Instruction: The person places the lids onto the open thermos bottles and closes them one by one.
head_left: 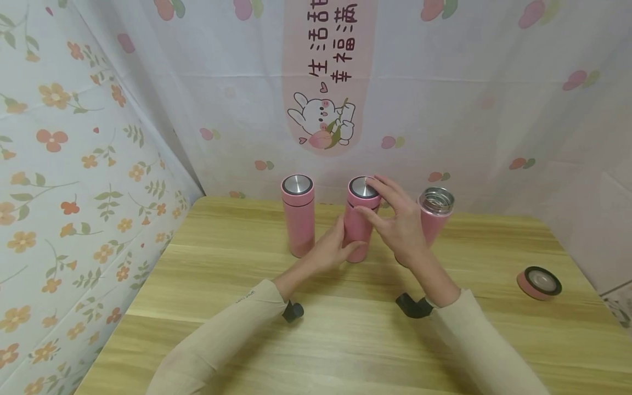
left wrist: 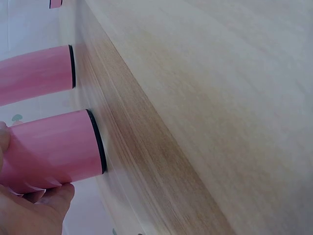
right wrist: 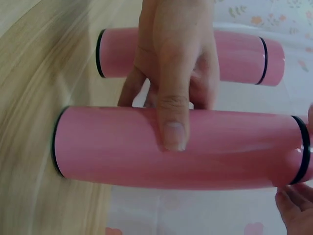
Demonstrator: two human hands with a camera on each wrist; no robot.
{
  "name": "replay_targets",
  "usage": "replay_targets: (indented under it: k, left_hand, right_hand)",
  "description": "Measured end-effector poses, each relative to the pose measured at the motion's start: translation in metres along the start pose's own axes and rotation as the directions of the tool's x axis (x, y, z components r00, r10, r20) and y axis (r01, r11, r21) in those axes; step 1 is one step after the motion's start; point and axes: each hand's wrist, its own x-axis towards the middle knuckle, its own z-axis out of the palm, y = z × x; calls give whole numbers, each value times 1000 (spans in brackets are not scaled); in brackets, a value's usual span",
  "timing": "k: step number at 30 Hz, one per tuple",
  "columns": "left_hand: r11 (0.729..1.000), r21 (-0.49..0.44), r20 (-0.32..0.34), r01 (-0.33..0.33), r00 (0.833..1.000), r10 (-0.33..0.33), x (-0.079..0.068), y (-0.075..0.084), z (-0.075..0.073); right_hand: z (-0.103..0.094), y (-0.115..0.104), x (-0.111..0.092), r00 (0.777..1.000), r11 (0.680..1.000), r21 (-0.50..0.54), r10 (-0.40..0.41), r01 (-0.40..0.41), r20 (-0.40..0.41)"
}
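A capped pink thermos flask (head_left: pixel 355 230) stands upright in the middle, both hands on it. My left hand (head_left: pixel 326 247) grips its body from the left, the thumb (right wrist: pixel 173 129) across the front. Around the silver-topped lid (head_left: pixel 364 187) curl the fingers of my right hand (head_left: pixel 402 222), its thumb near the dark seam. To the left a second capped flask (head_left: pixel 299 225) stands, untouched. On the other side, partly hidden behind my right hand, is a flask (head_left: pixel 434 219) without its lid, its steel mouth showing.
A loose pink lid (head_left: pixel 539 283) with a black rim lies on the wooden table (head_left: pixel 316 351), far right. Close behind the flasks hangs a printed curtain (head_left: pixel 237 109). Black camera mounts (head_left: pixel 415 306) sit at both wrists.
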Motion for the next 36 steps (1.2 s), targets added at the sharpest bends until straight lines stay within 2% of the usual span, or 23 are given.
replay_targets:
  k: [3, 6, 10, 15, 18, 22, 27, 32, 36]
  left_hand:
    - [1000, -6, 3, -2, 1000, 2, -1, 0, 0]
    - [1000, -15, 8, -2, 1000, 2, -1, -1, 0]
    - [1000, -19, 3, -19, 1000, 19, 0, -1, 0]
    - [999, -38, -1, -37, 999, 37, -1, -1, -1]
    - [999, -34, -5, -41, 999, 41, -1, 0, -1]
    - [998, -23, -12, -61, 998, 61, -1, 0, -1]
    - [998, -29, -11, -59, 998, 59, -1, 0, 0]
    - [997, -38, -10, -69, 998, 69, -1, 0, -1]
    - [995, -45, -11, -91, 996, 90, 0, -1, -1]
  right_hand:
    - [-6, -1, 4, 997, 1000, -3, -24, 24, 67]
    - [-14, -10, 10, 990, 997, 63, -56, 49, 131]
    - [-26, -27, 19, 966, 987, 147, -100, 66, 238]
    - [-33, -35, 23, 938, 983, 172, -123, 70, 324]
    - [-32, -33, 22, 940, 984, 164, -118, 67, 321]
    - [-26, -18, 19, 947, 987, 142, -112, 71, 302]
    - [-17, 0, 14, 963, 991, 112, -105, 79, 248]
    - [-10, -2, 12, 980, 990, 71, -132, 122, 152]
    - [-6, -7, 8, 987, 993, 39, -112, 109, 111]
